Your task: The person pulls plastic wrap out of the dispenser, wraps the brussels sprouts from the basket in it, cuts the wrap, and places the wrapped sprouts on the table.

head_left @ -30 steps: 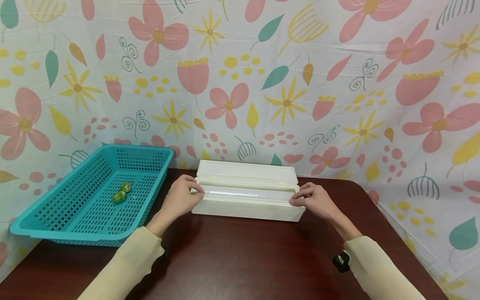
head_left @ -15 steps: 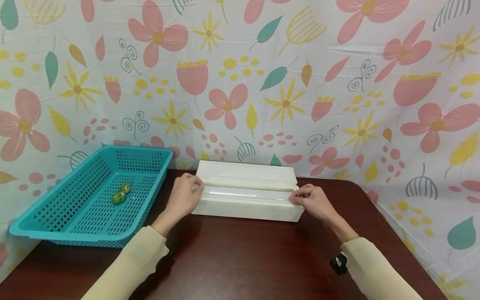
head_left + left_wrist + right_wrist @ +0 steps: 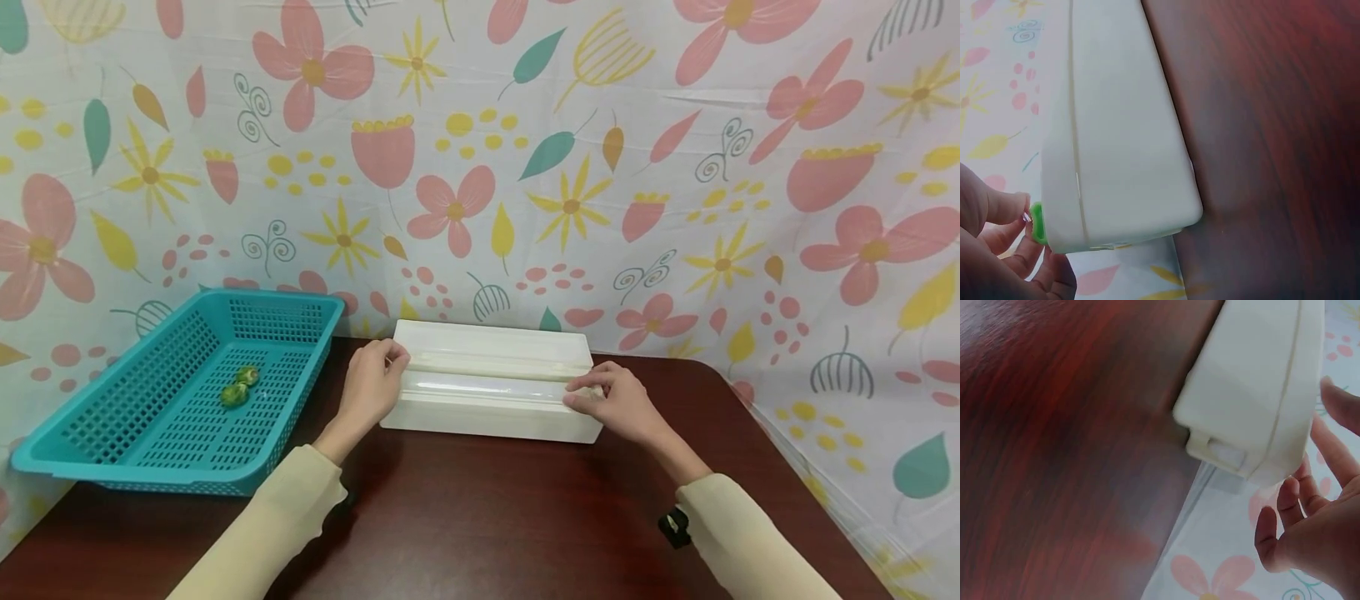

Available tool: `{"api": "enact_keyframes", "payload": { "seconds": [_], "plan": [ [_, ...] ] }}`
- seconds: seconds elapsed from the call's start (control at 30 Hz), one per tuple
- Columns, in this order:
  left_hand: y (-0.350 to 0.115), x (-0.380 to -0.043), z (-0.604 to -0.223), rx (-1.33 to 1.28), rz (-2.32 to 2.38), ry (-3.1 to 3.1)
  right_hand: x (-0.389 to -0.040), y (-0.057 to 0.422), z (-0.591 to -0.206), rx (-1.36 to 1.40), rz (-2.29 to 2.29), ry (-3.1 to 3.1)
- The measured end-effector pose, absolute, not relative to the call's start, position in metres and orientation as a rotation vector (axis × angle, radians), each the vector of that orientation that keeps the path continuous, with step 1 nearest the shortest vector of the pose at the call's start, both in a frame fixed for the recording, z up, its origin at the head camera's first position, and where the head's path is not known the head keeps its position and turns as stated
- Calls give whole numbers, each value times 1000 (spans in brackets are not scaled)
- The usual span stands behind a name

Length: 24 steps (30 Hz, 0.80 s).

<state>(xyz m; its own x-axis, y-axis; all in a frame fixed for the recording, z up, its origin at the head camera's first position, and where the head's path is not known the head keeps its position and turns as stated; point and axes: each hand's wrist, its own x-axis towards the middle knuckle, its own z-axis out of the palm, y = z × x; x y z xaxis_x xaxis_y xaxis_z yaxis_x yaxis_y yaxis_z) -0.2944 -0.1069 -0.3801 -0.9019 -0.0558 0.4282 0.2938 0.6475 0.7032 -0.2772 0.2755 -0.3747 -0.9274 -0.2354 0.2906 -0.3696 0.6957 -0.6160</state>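
A long white cling film dispenser (image 3: 491, 421) lies on the table with its lid (image 3: 491, 342) tipped back. Glossy clear film (image 3: 487, 386) shows along its top. At the dispenser's left end my left hand (image 3: 371, 379) pinches with thumb and forefinger; in the left wrist view a bit of clear film shows between the tips, right by a green piece (image 3: 1037, 222). My right hand (image 3: 618, 400) is at the other end, thumb and forefinger apart over the film. In the right wrist view its fingers (image 3: 1335, 450) reach along the dispenser's edge, the others loosely bent.
A turquoise basket (image 3: 292, 417) stands at the left of the dark red-brown table (image 3: 480, 517), with two small green vegetables (image 3: 236, 393) in it. Behind the table hangs a flower-print cloth (image 3: 465, 167).
My right hand has shifted left over the film, and its thumb and forefinger have spread. My left hand has lifted slightly and turned at the left end. The dispenser stays in place.
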Motion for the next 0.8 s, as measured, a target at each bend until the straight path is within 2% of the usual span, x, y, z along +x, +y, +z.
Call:
{"api": "enact_keyframes", "payload": {
  "seconds": [0.8],
  "plan": [
    [-105,-306,-376,-170,-1223,-2415,-300,256,-371,604,970,-2741]
  ]
}}
